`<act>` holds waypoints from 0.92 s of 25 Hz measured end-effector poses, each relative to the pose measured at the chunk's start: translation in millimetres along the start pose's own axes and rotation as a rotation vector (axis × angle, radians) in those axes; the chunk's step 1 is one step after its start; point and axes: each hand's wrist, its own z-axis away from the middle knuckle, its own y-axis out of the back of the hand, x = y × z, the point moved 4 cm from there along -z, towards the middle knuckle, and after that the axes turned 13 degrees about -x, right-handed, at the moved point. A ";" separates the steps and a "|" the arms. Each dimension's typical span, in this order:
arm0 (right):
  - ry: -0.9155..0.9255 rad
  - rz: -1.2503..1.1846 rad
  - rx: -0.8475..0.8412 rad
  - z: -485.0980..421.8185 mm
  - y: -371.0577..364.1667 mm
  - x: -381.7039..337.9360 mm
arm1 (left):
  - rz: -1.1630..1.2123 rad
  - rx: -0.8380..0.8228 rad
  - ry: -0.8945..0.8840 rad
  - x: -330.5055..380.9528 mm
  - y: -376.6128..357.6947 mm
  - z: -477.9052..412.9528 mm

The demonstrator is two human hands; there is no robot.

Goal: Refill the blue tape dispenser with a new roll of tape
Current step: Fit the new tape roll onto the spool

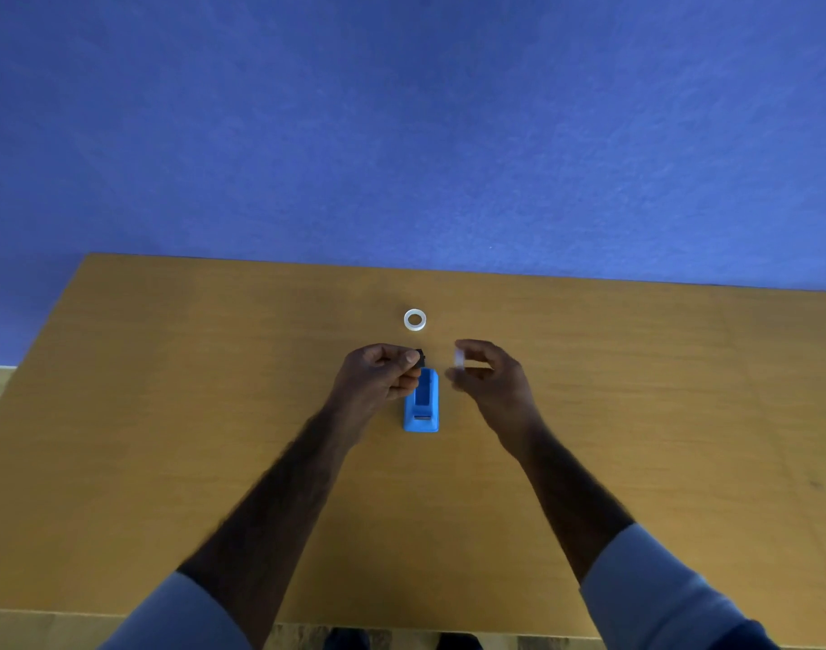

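Note:
The blue tape dispenser [421, 405] stands on the wooden table [167, 415] between my hands, its roll slot open at the top. My left hand [378, 375] hovers just left of it and pinches a small black spindle [419, 357] between thumb and fingers. My right hand [488, 375] is a little to the right of the dispenser and pinches a small whitish ring [458, 357], blurred, which looks like a tape roll or core. A second white tape roll [414, 319] lies flat on the table beyond the dispenser.
The table's far edge meets a blue floor [401, 133]. The near edge runs along the bottom of the view, with my light blue sleeves [659, 598] above it.

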 end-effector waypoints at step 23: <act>0.065 0.113 -0.182 -8.9 -26.4 -40.5 | -0.046 -0.084 -0.024 18.2 -3.3 -2.4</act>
